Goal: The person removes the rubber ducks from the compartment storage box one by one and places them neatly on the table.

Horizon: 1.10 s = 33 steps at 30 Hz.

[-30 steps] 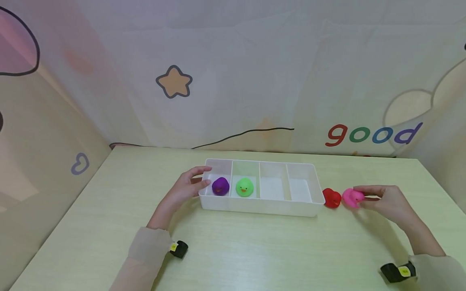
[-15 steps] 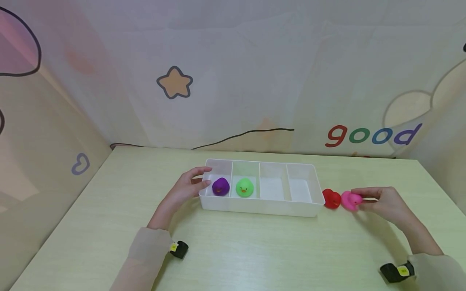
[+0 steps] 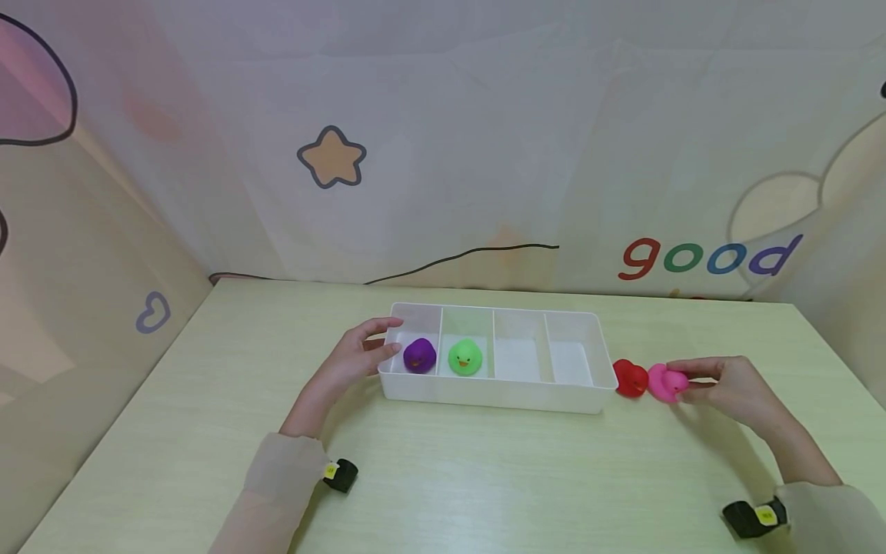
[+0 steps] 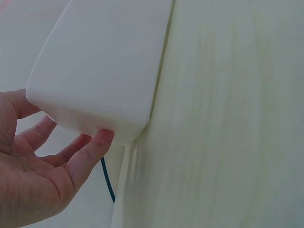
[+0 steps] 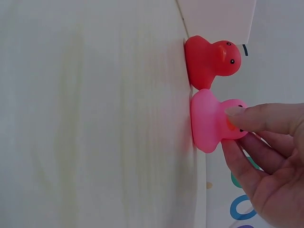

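The left hand (image 3: 353, 354) holds the left end of a white four-section tray (image 3: 484, 391), thumb and forefinger at its rim. In the left wrist view, other fingertips (image 4: 105, 137) touch the tray's outer end wall. A purple rubber duck (image 3: 419, 356) sits in the leftmost section, a green rubber duck (image 3: 465, 357) in the one beside it. Right of the tray, the right hand (image 3: 734, 388) pinches a pink rubber duck (image 5: 205, 121) by its head, thumb over the face. The pink duck stands upright on the table, right against a red rubber duck (image 5: 202, 61).
The pale wooden table (image 3: 484, 485) runs back to a printed cloth backdrop (image 3: 450, 154). The red duck stands close by the tray's right end. Each sleeve cuff has a black wrist camera (image 3: 341, 475) on it.
The right hand has shifted slightly left with the pink duck, bringing it up to the red duck. The left hand and tray have stayed put.
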Motion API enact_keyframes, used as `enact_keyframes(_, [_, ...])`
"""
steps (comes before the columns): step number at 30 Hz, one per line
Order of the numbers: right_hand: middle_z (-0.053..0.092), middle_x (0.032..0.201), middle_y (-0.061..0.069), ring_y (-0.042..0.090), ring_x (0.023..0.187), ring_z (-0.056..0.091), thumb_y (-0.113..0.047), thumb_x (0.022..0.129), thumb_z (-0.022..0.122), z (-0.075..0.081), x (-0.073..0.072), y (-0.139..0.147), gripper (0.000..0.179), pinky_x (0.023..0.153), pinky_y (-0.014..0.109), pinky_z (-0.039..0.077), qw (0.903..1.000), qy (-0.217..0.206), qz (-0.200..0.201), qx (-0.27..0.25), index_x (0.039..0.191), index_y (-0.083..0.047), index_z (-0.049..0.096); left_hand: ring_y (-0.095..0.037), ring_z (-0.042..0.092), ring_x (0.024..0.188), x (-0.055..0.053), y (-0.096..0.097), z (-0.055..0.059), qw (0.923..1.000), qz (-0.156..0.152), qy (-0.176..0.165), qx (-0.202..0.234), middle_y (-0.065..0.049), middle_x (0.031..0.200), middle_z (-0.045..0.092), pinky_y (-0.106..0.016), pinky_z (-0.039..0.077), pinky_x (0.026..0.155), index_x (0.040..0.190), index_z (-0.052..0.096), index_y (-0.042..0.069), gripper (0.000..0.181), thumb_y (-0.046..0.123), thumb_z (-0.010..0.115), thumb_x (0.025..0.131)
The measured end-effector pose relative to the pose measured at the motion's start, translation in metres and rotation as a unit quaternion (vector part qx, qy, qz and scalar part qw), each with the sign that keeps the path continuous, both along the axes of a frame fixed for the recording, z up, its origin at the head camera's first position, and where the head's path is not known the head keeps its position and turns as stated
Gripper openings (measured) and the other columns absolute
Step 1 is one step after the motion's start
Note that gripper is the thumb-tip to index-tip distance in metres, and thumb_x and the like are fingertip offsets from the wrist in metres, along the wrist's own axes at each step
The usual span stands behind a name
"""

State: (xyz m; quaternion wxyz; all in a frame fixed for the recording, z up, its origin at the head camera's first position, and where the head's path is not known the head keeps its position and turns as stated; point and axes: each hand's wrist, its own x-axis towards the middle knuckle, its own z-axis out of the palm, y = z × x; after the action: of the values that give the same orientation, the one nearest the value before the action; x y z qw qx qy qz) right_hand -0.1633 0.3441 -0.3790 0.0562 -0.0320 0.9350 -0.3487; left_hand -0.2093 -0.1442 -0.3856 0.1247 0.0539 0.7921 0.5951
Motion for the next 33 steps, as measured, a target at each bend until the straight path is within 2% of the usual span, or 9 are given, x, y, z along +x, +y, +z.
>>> enact_keyframes(20, [0.053, 0.117, 0.032, 0.039, 0.096, 0.058, -0.005, 0.078, 0.068, 0.000, 0.000, 0.000, 0.045, 0.066, 0.019, 0.052, 1.0000, 0.003, 0.001, -0.003, 0.118, 0.009, 0.055, -0.034, 0.040, 0.125, 0.000, 0.001, 0.002, 1.0000, 0.004, -0.004, -0.008, -0.013, 0.141, 0.034, -0.044, 0.048, 0.087, 0.131, 0.046, 0.015, 0.043, 0.013, 0.057, 0.090])
enact_keyframes(27, [0.050, 0.123, 0.029, 0.044, 0.107, 0.052, -0.013, 0.080, 0.070, 0.010, 0.003, -0.003, 0.052, 0.069, 0.017, 0.052, 0.9997, 0.019, -0.004, -0.012, 0.124, 0.007, 0.050, -0.033, 0.040, 0.125, 0.000, 0.002, 0.002, 0.9999, 0.008, -0.007, -0.012, -0.012, 0.140, 0.035, -0.043, 0.048, 0.087, 0.131, 0.047, 0.016, 0.043, 0.013, 0.058, 0.089])
enact_keyframes(33, [0.047, 0.127, 0.029, 0.043, 0.111, 0.049, -0.017, 0.081, 0.069, 0.022, 0.004, -0.014, 0.055, 0.071, 0.016, 0.051, 0.9992, 0.031, -0.006, -0.023, 0.127, 0.006, 0.048, -0.034, 0.040, 0.125, 0.001, 0.000, 0.001, 0.9999, 0.002, 0.002, -0.012, -0.013, 0.141, 0.034, -0.045, 0.048, 0.087, 0.132, 0.046, 0.015, 0.043, 0.013, 0.057, 0.090])
